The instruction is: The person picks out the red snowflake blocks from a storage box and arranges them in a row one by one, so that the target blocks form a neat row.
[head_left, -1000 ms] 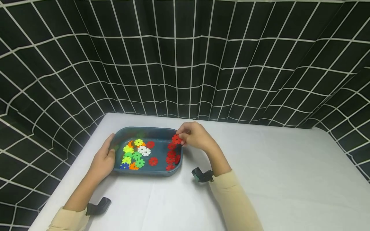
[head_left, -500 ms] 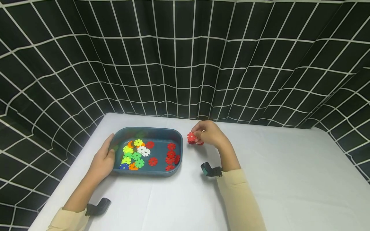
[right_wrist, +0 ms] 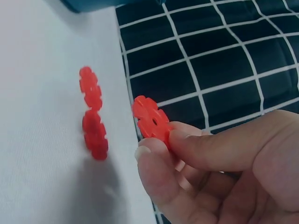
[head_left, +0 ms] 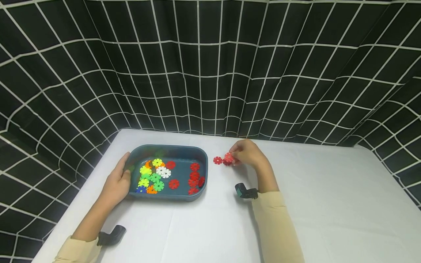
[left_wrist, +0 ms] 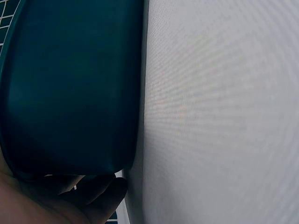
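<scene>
Red disc [right_wrist: 152, 122] pinched in my right hand [head_left: 248, 153], over desk [head_left: 329, 204] beside two laid-out reds [right_wrist: 92, 114]. Left hand [head_left: 117, 182] gripped tray [head_left: 167, 149] rim. Next, likely: set disc down.

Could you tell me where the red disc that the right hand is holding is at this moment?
In the head view the held red disc is pinched in the right hand, just above the white table, right of the teal tray and beside two loose red discs.
</scene>
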Motion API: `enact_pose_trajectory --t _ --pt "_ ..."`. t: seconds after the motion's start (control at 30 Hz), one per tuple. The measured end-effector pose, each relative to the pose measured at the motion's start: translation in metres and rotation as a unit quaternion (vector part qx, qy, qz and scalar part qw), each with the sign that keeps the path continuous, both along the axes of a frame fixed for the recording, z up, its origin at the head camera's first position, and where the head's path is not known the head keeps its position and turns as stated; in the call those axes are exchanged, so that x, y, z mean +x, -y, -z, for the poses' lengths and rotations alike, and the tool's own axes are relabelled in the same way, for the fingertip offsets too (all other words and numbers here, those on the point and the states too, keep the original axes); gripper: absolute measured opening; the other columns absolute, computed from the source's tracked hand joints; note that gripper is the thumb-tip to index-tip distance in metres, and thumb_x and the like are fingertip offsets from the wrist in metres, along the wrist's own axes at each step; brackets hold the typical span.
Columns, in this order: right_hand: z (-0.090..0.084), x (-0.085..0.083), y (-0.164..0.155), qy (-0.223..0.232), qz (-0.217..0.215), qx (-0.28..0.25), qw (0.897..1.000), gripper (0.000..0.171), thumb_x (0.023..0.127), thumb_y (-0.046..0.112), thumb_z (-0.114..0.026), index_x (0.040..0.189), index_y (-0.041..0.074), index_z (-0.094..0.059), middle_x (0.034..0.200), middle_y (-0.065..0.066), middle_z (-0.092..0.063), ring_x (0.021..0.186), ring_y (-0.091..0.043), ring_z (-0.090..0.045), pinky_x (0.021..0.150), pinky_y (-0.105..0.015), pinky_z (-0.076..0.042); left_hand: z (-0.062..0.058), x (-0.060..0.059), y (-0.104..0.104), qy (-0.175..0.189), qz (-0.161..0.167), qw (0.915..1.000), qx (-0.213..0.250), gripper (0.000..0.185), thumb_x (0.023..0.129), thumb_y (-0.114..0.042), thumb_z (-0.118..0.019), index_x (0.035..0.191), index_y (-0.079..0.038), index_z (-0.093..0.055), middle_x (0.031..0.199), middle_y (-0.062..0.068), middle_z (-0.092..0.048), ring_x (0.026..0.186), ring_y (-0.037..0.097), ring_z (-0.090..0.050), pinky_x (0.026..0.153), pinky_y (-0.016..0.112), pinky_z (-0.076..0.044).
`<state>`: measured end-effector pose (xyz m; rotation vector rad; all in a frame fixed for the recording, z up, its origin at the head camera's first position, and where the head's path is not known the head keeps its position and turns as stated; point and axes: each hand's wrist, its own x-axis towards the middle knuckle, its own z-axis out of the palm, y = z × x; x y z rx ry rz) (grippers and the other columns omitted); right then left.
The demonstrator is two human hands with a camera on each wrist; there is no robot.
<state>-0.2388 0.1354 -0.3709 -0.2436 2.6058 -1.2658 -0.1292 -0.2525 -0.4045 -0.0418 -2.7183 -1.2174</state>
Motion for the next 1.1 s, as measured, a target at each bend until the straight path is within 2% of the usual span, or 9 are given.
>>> enact_pose_trajectory --t 0.17,0.67,1.1 --pt "0.003 0.000 -0.006 0.003 0.010 0.018 1.000 0.010 0.082 -0.003 -0.055 0.089 -0.005 -0.063 0.074 -0.016 -0.064 0.062 -0.026 -0.065 0.062 -0.034 -0.055 0.000 0.000 0.000 -0.002 0.000 1.0000 0.000 0.054 0.094 -0.006 -0.028 0.145 -0.008 -0.012 0.147 0.019 -0.016 0.132 0.040 -0.014 0.103 0.058 -0.016" --pt "0.010 -0.003 -0.015 0.047 0.078 0.070 0.993 0.013 0.080 -0.003 -0.053 0.086 -0.004 -0.064 0.071 -0.014 -0.064 0.059 -0.024 -0.063 0.060 -0.032 -0.054 0.001 -0.001 0.000 -0.004 0.000 1.0000 -0.003 0.054 0.094 -0.006 -0.028 0.145 -0.008 -0.013 0.147 0.018 -0.016 0.132 0.039 -0.014 0.103 0.058 -0.016" --pt "0.016 -0.004 -0.015 0.039 0.080 0.089 0.992 0.010 0.079 -0.002 -0.056 0.082 -0.002 -0.065 0.067 -0.012 -0.063 0.058 -0.021 -0.062 0.057 -0.031 -0.052 0.000 -0.002 0.000 -0.008 0.000 1.0000 -0.003 0.054 0.094 -0.006 -0.028 0.146 -0.010 -0.012 0.147 0.018 -0.017 0.132 0.039 -0.015 0.103 0.058 -0.016"
